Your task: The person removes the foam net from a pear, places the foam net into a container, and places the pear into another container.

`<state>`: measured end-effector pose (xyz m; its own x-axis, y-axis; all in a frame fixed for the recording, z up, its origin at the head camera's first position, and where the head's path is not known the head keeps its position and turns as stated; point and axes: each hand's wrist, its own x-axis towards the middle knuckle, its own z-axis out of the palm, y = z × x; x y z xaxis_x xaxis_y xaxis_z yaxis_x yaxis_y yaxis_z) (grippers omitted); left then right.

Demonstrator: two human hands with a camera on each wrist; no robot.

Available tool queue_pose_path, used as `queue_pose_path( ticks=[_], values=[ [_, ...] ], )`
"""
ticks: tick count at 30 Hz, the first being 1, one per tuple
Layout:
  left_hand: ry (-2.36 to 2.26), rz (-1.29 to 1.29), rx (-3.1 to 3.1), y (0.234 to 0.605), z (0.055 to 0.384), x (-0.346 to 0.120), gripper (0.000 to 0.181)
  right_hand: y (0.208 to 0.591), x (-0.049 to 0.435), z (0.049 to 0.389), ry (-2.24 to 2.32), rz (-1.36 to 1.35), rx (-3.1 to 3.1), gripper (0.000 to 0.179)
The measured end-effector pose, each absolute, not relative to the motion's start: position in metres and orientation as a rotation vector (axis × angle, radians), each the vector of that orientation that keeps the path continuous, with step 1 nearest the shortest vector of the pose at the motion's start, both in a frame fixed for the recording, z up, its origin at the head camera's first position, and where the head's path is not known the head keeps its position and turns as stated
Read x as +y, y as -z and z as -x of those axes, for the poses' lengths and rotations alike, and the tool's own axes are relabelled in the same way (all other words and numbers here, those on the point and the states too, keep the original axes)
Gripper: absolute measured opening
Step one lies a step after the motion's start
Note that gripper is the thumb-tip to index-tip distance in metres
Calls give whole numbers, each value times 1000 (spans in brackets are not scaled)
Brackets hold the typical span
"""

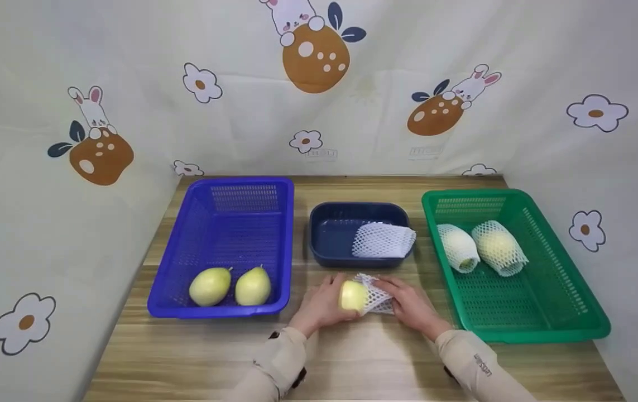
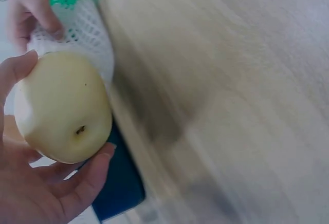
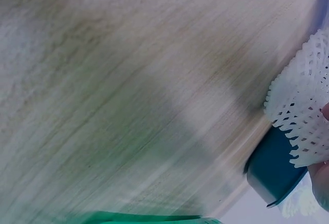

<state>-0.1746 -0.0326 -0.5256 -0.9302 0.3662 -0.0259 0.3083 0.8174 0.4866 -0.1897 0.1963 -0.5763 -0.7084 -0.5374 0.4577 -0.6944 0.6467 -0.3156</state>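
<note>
My left hand (image 1: 324, 304) holds a pale yellow-green pear (image 1: 353, 296) above the table, fingers and thumb curled round its sides. In the left wrist view the pear (image 2: 67, 106) shows its bare rounded end, with a small dark pit. Its other end sits in the mouth of a white foam net sleeve (image 2: 87, 34). On the right, my right hand (image 1: 412, 306) pinches that sleeve (image 1: 377, 300). The right wrist view shows the net (image 3: 303, 100) at its edge, with only bits of the fingers visible there.
A blue basket (image 1: 165, 279) at left holds two bare pears (image 1: 210, 286). Behind my hands, a dark blue tub (image 1: 327, 259) contains white foam netting (image 1: 384, 240). The green basket (image 1: 536, 335) at right has two net-covered pears (image 1: 497, 247) inside. Patterned cloth hangs around the table.
</note>
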Motion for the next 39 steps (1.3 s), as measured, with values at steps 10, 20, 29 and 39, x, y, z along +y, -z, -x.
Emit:
queue_pose_path(
  ticks=[10, 20, 29, 39],
  values=[
    [-634, -582, 2889, 494, 167, -45, 71, 560, 196, 187, -632, -963, -2550, 49],
    [-606, -578, 2932, 475, 171, -61, 71, 531, 197, 188, -552, -967, -2504, 48],
    [-569, -549, 2994, 460, 178, -73, 74, 498, 194, 194, -475, -956, -2522, 45],
    [-550, -471, 3039, 445, 188, -88, 75, 470, 197, 211, -398, -919, -2530, 46]
  ],
)
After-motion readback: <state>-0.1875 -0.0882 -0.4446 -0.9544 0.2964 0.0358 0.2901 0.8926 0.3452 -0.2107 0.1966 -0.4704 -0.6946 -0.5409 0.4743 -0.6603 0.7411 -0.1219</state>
